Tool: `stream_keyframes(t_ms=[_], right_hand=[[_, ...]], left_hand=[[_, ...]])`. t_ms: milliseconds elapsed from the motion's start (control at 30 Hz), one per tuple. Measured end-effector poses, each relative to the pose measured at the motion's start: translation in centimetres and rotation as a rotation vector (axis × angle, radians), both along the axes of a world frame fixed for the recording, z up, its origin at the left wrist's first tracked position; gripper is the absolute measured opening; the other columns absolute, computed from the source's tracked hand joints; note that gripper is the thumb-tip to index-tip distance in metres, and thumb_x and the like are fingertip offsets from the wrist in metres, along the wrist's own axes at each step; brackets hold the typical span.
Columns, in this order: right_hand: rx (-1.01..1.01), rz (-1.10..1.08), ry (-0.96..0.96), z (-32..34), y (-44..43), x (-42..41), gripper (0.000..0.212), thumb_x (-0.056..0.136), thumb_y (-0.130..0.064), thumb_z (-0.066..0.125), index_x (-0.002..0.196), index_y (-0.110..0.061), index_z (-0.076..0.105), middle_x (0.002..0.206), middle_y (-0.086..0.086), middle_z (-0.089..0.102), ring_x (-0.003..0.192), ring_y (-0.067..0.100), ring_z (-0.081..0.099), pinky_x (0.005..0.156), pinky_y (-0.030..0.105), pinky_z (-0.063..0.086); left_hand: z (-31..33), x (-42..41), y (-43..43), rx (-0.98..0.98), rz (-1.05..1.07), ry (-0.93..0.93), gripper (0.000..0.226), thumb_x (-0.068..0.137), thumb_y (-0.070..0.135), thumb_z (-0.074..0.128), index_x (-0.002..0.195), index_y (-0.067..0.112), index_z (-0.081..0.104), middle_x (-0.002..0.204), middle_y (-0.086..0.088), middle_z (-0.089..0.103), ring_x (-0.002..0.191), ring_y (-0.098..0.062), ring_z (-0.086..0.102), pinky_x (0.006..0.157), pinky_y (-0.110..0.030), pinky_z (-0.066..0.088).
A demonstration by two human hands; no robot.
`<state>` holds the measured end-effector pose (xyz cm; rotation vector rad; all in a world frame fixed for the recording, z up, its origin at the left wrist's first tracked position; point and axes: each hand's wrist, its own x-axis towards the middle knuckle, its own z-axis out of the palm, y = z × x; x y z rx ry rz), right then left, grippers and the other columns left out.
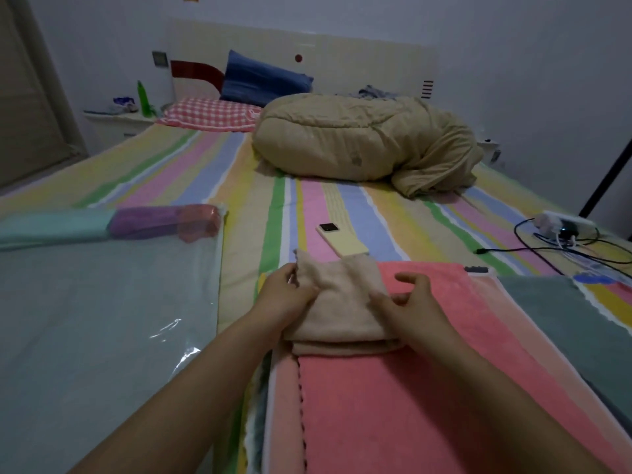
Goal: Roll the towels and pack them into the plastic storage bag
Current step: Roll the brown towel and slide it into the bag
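A beige towel (pixel 342 302), partly folded, lies on top of a pink towel (pixel 393 398) spread on the bed. My left hand (pixel 284 295) grips the beige towel's left edge. My right hand (pixel 407 302) pinches its right side, thumb and fingers curled. A grey-green towel (pixel 564 323) lies under the pink one on the right. To the left lies the clear plastic storage bag (pixel 102 302), flat on the bed. At its far end sit three rolled towels: teal (pixel 51 227), purple (pixel 147 220) and red (pixel 201 220).
A yellow phone (pixel 342 239) lies just beyond the beige towel. A power strip with black cables (pixel 564 230) sits at the right. A bunched tan quilt (pixel 359 142) and pillows (pixel 212 114) fill the far end of the striped bed.
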<state>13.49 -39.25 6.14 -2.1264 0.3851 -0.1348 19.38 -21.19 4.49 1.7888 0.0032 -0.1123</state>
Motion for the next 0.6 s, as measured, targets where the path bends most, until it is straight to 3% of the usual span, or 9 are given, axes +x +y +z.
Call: stream_keyframes(t_ms=[67,167,233,300,400,467,500,567,600], right_hand=[[0.131,-0.008,0.016,-0.1,0.0,0.0,0.051,0.087,-0.017,0.065,0.128,-0.023,0.034,0.090,-0.002,0.059,0.074,0.020,0.063,0.058,0.033,0.052],[0.312,-0.065,0.035,0.0,-0.4,-0.6,0.042,0.089,-0.005,0.058,0.123,-0.022,0.039,0.080,0.006,0.059,0.053,0.015,0.053,0.041,0.022,0.039],[0.298,-0.075,0.071,0.4,-1.2,-1.3,0.035,0.089,0.001,0.053,0.115,-0.021,0.043,0.064,0.006,0.049,0.038,0.008,0.043,0.034,0.016,0.032],[0.240,-0.041,0.110,0.9,-2.1,-2.2,0.028,0.089,0.004,0.049,0.105,-0.018,0.049,0.063,0.006,0.046,0.036,0.009,0.037,0.033,0.015,0.027],[-0.039,0.028,0.106,1.6,-2.6,-3.3,0.031,0.085,0.007,0.046,0.081,-0.020,0.061,0.063,-0.001,0.052,0.048,0.013,0.038,0.040,0.021,0.030],[-0.346,0.033,0.117,1.8,-1.6,-3.1,0.038,0.081,0.003,0.044,0.073,-0.027,0.066,0.075,-0.005,0.064,0.065,0.016,0.055,0.055,0.024,0.044],[-0.491,0.019,0.142,1.9,-0.5,-3.0,0.033,0.083,-0.005,0.045,0.079,-0.029,0.067,0.091,-0.002,0.067,0.081,0.020,0.060,0.069,0.028,0.049],[-0.771,-0.026,0.149,2.2,2.8,-3.2,0.025,0.092,-0.034,0.043,0.102,-0.025,0.064,0.113,0.006,0.060,0.103,0.028,0.054,0.086,0.036,0.046],[-0.885,-0.032,0.161,2.1,4.6,-3.2,0.041,0.092,-0.052,0.039,0.111,-0.022,0.059,0.117,0.009,0.054,0.106,0.030,0.049,0.088,0.039,0.041]], left_hand=[[-0.1,0.2,0.1,-0.097,-0.045,0.097,0.031,0.082,0.007,0.066,0.112,0.014,0.063,0.103,-0.004,0.070,0.093,-0.018,0.066,0.075,-0.026,0.053],[-0.1,0.4,0.4,-0.156,-0.118,0.192,0.036,0.083,0.006,0.068,0.117,0.016,0.062,0.106,-0.003,0.070,0.095,-0.021,0.066,0.076,-0.029,0.054],[0.1,0.1,0.3,-0.145,-0.178,0.222,0.040,0.082,0.007,0.070,0.119,0.018,0.061,0.107,-0.005,0.069,0.081,-0.020,0.066,0.061,-0.026,0.053],[0.4,-0.8,0.2,-0.136,-0.220,0.254,0.040,0.083,0.006,0.068,0.120,0.016,0.058,0.104,-0.009,0.068,0.064,-0.017,0.062,0.046,-0.022,0.049],[0.7,-2.0,0.4,-0.178,-0.236,0.267,0.037,0.087,-0.001,0.063,0.121,0.010,0.052,0.078,-0.013,0.067,0.049,-0.016,0.062,0.043,-0.028,0.054],[0.6,-2.4,1.2,-0.159,-0.201,0.208,0.038,0.088,-0.002,0.061,0.121,0.012,0.049,0.071,-0.014,0.066,0.048,-0.021,0.064,0.046,-0.033,0.055],[0.6,-2.5,1.8,-0.123,-0.179,0.157,0.038,0.088,0.000,0.061,0.121,0.014,0.048,0.071,-0.015,0.067,0.051,-0.024,0.065,0.050,-0.035,0.056],[0.4,-2.9,3.2,-0.039,-0.143,0.045,0.033,0.089,0.004,0.060,0.119,0.017,0.051,0.079,-0.012,0.070,0.058,-0.026,0.069,0.051,-0.033,0.055],[0.1,-3.1,4.1,-0.005,-0.125,-0.007,0.030,0.090,0.006,0.058,0.118,0.017,0.052,0.083,-0.011,0.070,0.060,-0.025,0.070,0.050,-0.030,0.053]])
